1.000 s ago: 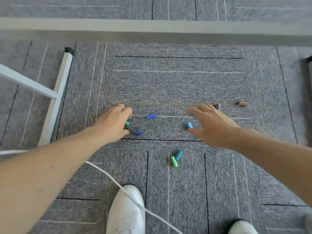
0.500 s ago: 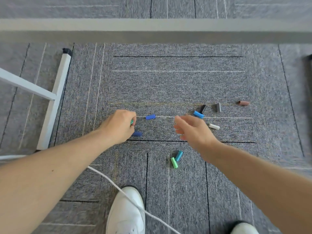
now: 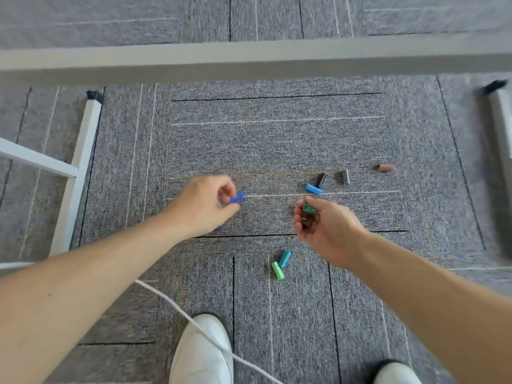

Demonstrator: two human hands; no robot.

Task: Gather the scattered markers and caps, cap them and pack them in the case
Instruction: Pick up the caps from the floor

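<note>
On the grey carpet (image 3: 277,139), at about nine o'clock from the middle of the view, the left hand (image 3: 203,207) is knuckles-up with its fingers curled in. It pinches a royal-blue cap (image 3: 238,197), a short plastic tube lying nearly level with its free end pointing to three o'clock. The forearm runs in from seven o'clock. Just below the hand, at its six o'clock, is a blue smudge (image 3: 221,228) too blurred to identify.

At six o'clock from the middle, two caps lie touching on the carpet in a narrow V: a light-green cap (image 3: 277,270) and a teal cap (image 3: 284,258).

At four o'clock from the middle, the right hand (image 3: 329,231) is turned palm-left and cupped. Its curled fingers hold a green cap (image 3: 309,209) with a dark cap (image 3: 306,223) beneath it. That forearm enters from five o'clock.

At twelve o'clock of the right hand a light-blue cap (image 3: 314,189) touches a black cap (image 3: 320,180). A grey cap (image 3: 345,176) stands near them at one o'clock, and a brown cap (image 3: 384,167) lies well apart at two o'clock.
</note>
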